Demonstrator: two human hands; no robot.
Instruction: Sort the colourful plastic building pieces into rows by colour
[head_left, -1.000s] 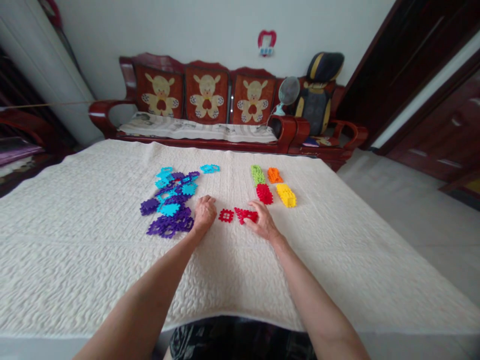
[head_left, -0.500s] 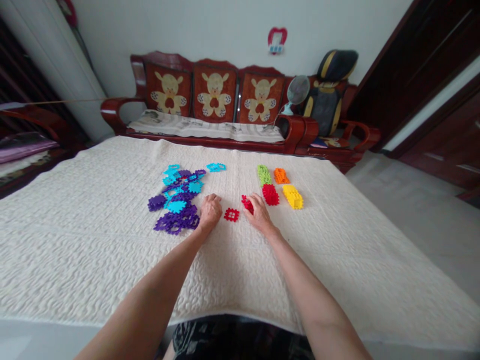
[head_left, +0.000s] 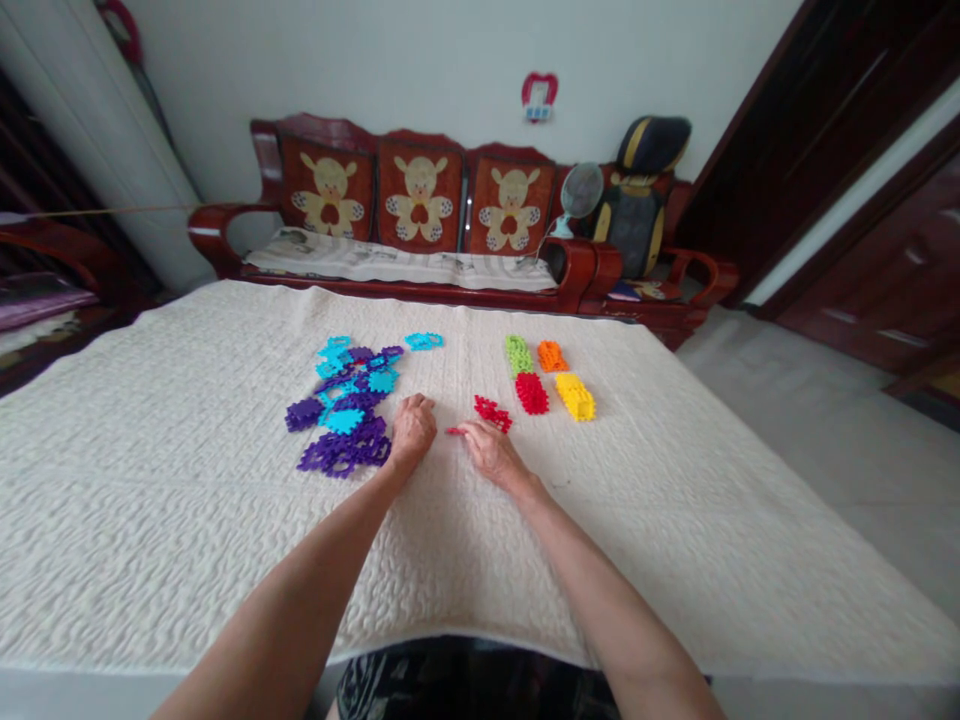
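Note:
My right hand (head_left: 489, 452) is closed on a red toothed plastic building piece (head_left: 454, 431), pinched at the fingertips just above the cover; its far side is hidden by the fingers. Just beyond that hand lies a small group of red pieces (head_left: 493, 412). My left hand (head_left: 414, 425) rests on the cover with its fingers curled in, and nothing shows in it. Beside it on the left spreads a loose heap of purple pieces (head_left: 346, 447) and light blue pieces (head_left: 343, 421).
Stacked pieces stand to the right: a red stack (head_left: 532, 394), a green stack (head_left: 518, 356), an orange stack (head_left: 553, 357) and a yellow stack (head_left: 576, 397). One blue cluster (head_left: 424, 341) lies apart at the back. A quilted cream cover (head_left: 675, 520) lies underneath; a wooden sofa (head_left: 390, 287) stands beyond.
My right hand has moved left from the red group and taken hold of the single red piece, tilting it up from the cover. My left hand has hardly moved. The view has shifted slightly.

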